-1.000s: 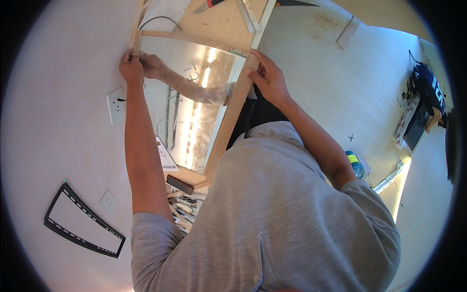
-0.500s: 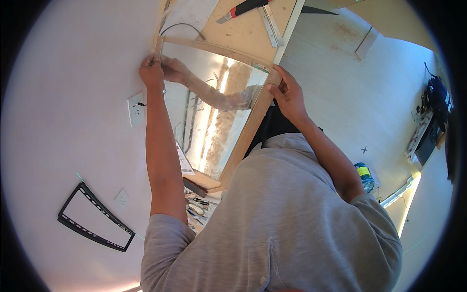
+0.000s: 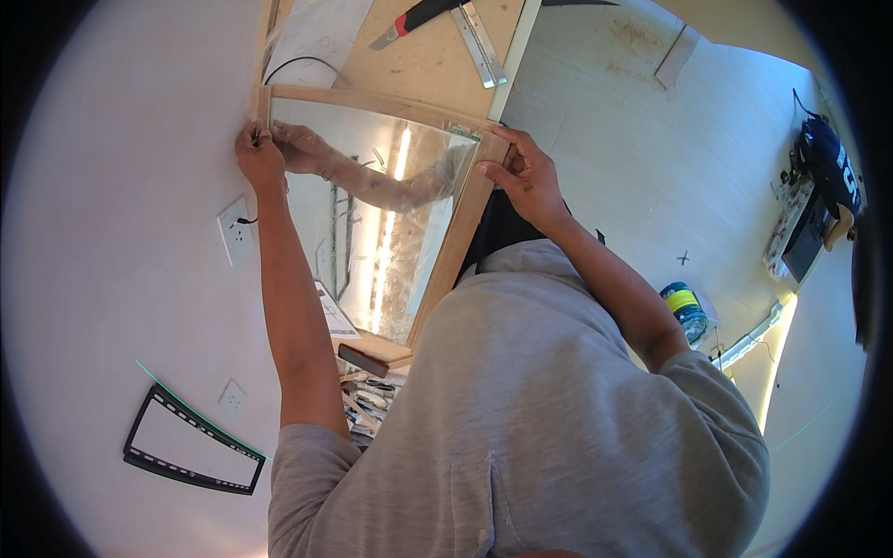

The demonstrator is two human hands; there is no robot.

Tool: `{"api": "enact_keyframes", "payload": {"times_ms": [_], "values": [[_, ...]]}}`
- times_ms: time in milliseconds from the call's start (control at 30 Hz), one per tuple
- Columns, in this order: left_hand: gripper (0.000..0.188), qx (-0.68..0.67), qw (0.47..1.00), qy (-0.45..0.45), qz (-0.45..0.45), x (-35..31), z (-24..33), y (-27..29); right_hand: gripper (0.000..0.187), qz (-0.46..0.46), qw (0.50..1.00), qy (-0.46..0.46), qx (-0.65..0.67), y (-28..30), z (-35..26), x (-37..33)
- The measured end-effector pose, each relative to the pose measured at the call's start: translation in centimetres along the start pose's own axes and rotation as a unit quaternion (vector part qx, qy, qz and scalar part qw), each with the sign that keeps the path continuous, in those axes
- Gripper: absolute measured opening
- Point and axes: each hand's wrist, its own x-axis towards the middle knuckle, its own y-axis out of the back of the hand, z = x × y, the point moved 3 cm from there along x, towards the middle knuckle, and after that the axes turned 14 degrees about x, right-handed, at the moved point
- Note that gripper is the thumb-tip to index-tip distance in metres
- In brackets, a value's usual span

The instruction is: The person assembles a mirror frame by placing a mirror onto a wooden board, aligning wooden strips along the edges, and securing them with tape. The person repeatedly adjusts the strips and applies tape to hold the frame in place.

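Between my two hands stands a wood-framed mirror [image 3: 372,232] that reflects an arm and a bright strip of light. My left hand [image 3: 260,166] is closed on the frame's far left corner, close to the white wall. At the far right corner, my right hand [image 3: 528,179] grips the wooden side rail, thumb on the face and fingers over the outer edge. The frame's near end comes close to my shirt, which hides part of it.
Beyond the mirror, a wooden board bears a red-and-black utility knife [image 3: 409,20] and a metal hinge [image 3: 480,46]. A wall socket [image 3: 235,231] and black metal bracket [image 3: 193,441] are at left. A blue-green tub [image 3: 686,312] stands at right; a dark bag [image 3: 826,167] lies farther off.
The mirror, both hands and most of the surroundings now appear farther left in the picture. Both hands keep their hold on the frame.
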Motion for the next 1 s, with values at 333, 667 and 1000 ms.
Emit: {"api": "enact_keyframes", "payload": {"times_ms": [333, 667, 1000], "values": [[0.027, -0.014, 1.0, 0.004, -0.008, -0.2, -0.3, -0.1, 0.045, -0.016, 0.999, -0.035, -0.017, 0.4, -0.8, 0.4], [0.028, 0.062, 0.991, -0.105, 0.063, 0.0, -0.7, -0.1, 0.05, 0.009, 0.997, -0.069, -0.035, 0.4, -2.0, 0.8], [0.026, -0.018, 0.998, -0.04, 0.05, -0.9, 0.0, 0.3, 0.05, -0.005, 0.96, 0.106, -0.259, -0.2, -4.2, 1.8]]}}
